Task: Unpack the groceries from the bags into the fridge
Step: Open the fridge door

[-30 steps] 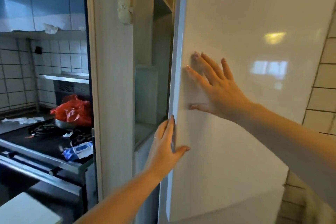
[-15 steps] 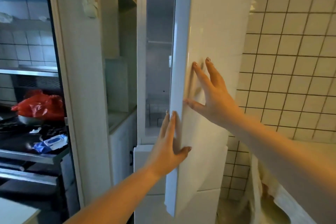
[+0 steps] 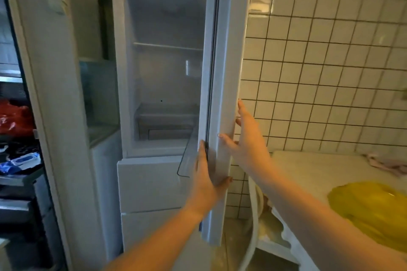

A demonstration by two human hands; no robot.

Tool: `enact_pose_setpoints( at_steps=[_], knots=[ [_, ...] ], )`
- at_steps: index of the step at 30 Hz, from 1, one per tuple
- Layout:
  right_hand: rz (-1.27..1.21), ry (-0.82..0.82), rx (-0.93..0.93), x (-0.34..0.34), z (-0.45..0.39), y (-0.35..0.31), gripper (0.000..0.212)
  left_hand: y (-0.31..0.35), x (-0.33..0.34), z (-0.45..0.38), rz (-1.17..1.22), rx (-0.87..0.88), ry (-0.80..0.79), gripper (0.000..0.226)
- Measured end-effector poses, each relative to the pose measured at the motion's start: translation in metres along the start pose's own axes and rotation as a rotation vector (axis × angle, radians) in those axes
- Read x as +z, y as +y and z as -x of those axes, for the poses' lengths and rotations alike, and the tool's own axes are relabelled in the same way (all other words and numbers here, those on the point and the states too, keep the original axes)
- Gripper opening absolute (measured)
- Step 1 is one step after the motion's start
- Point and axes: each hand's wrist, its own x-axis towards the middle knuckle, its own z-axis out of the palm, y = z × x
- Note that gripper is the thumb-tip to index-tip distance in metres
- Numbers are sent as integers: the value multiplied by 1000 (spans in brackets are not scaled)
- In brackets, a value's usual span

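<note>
The fridge (image 3: 163,86) stood with its upper door (image 3: 229,72) swung wide, seen edge-on, so the white inside showed — a shelf (image 3: 167,46) across the middle and a drawer (image 3: 166,123) low down, both bare as far as could be made out. The left hand (image 3: 206,180) lay along the door's edge, fingers straight up the seal and the thumb hooked round onto the outer face, so the edge sat between thumb and fingers. The right hand (image 3: 246,138) was spread flat on the outer face of the door, fingers apart and straight, pressing rather than gripping. Below the open compartment the lower fridge doors (image 3: 149,185) were closed.

To the right a yellow bag (image 3: 370,211) lay on a white counter (image 3: 319,167) against the tiled wall (image 3: 330,61) — blurred, its contents hidden. Far left, past the pale door frame (image 3: 44,94), a red bag (image 3: 15,119) sat on the stove (image 3: 19,174), with a blue-and-white packet (image 3: 24,160) just in front of it.
</note>
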Motion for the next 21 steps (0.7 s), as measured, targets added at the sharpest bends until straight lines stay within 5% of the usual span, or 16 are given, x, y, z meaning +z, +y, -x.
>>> enact_pose_setpoints(
  at_steps=[15,21],
  knots=[
    [115,155,288,-98,24,92,85,27,128,-10,-219,154,-197,99],
    [230,179,297,-125,26,111,79,20,138,-30,-286,387,-326,88]
  ],
)
